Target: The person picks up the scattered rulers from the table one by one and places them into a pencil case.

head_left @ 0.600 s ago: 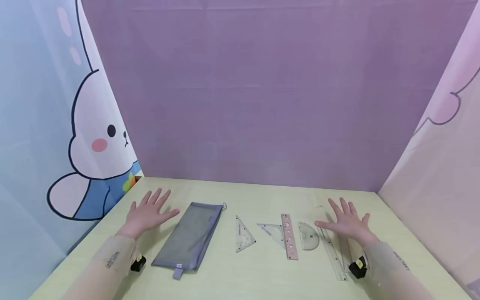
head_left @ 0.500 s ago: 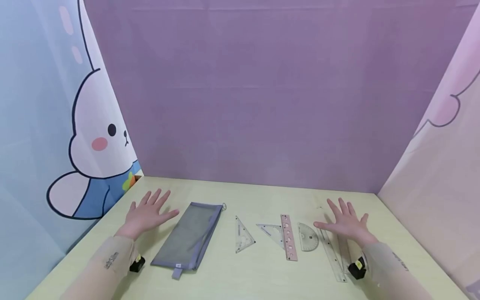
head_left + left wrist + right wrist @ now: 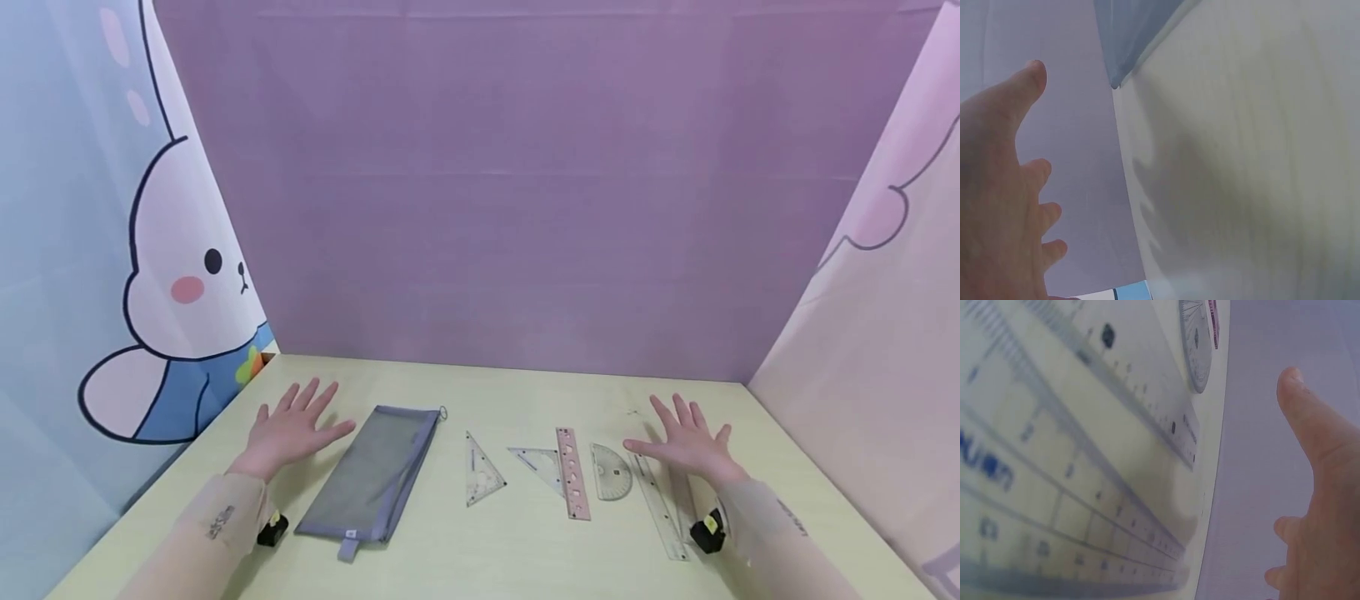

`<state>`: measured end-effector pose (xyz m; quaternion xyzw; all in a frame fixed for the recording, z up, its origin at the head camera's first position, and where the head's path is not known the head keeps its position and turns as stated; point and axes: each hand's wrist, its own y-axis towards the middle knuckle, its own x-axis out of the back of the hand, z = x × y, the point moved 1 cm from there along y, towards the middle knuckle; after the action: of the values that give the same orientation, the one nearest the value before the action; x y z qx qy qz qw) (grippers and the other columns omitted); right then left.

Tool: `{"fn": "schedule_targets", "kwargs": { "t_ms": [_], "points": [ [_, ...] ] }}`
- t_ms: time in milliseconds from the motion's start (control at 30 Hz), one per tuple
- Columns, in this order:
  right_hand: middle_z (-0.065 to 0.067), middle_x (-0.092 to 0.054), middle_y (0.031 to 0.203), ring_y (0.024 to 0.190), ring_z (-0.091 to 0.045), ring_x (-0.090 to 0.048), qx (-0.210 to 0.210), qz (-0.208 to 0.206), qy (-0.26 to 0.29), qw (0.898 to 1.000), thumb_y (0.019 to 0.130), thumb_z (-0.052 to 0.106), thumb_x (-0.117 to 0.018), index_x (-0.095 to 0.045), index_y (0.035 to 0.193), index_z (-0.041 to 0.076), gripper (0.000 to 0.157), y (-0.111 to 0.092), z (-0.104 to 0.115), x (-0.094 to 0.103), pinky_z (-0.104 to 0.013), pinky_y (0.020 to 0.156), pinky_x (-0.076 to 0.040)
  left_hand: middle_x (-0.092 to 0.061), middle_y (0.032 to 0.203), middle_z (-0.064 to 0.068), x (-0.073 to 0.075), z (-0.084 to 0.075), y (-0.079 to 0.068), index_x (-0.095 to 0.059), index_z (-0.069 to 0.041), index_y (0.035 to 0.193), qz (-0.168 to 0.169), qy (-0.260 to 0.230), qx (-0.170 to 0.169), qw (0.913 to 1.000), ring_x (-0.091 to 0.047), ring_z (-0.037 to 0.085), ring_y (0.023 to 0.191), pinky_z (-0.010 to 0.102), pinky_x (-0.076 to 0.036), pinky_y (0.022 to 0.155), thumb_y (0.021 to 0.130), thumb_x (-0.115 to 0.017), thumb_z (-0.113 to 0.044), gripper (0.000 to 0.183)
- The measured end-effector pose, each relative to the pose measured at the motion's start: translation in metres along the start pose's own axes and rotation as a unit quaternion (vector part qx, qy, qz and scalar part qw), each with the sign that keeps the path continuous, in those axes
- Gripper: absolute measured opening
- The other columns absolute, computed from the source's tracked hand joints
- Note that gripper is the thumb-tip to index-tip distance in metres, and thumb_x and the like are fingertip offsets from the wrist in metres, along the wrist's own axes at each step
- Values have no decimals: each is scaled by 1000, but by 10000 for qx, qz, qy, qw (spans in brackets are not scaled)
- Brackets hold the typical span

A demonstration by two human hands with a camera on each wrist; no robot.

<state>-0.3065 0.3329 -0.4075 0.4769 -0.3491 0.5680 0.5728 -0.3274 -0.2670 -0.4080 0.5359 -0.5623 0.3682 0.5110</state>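
Note:
My left hand [image 3: 292, 429] hovers with fingers spread, left of a grey mesh zip pouch [image 3: 375, 475] with purple edging. On the right, my right hand [image 3: 686, 442] is likewise spread, holding nothing, above two clear rulers. One clear ruler [image 3: 660, 512] lies slanted below its thumb; the other ruler [image 3: 1066, 500] is partly hidden under the hand in the head view. Between the hands lie a clear set square [image 3: 482, 475], a second set square [image 3: 542, 467] whose right side meets a pink ruler [image 3: 573, 475] with cut-out shapes, and a clear protractor [image 3: 612, 473].
Everything lies on a pale wood-grain table [image 3: 450, 567]. A purple cloth backdrop [image 3: 480, 192] rises at its back edge. Printed cloths stand at both sides, the left cloth [image 3: 60, 275] blue with a cartoon figure. Each wrist wears a small black device [image 3: 273, 529].
The head view has turned slightly right, so everything appears a little farther left. Both hands stay spread over the same places, and the things on the table have not moved.

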Motion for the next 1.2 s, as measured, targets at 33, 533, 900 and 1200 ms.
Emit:
{"fn": "schedule_targets", "kwargs": {
  "t_ms": [33,533,900,1200],
  "points": [
    [-35,-6,152,135,-59,1,-20,18,-18,10000,80,73,-56,-21,153,9,103,1,-3,-2,-83,85,13,-16,156,24,-1,0,0,-25,-14,154,12,14,-6,10000,-8,52,139,78,0,97,84,-40,-78,96],
    [-34,-5,152,136,-58,2,-134,157,-143,9997,80,73,-55,-20,152,5,105,4,3,3,-81,85,16,-16,156,24,-2,-5,3,-25,-14,153,-15,34,-55,10000,-9,52,139,78,-1,98,85,-43,-75,93],
    [-35,-4,152,136,-58,1,-117,176,-84,9997,79,73,-57,-20,152,5,107,1,2,3,-82,86,14,-15,156,24,0,-8,5,-25,-15,154,-47,14,-23,10000,-8,52,139,77,-1,98,85,-42,-77,94],
    [-35,-6,152,136,-58,0,-109,119,-128,9998,79,73,-57,-20,152,4,107,0,3,4,-83,86,12,-11,157,24,0,-3,7,-22,-16,154,-73,56,28,10000,-4,53,139,77,3,98,84,-40,-79,96]
  ]
}}
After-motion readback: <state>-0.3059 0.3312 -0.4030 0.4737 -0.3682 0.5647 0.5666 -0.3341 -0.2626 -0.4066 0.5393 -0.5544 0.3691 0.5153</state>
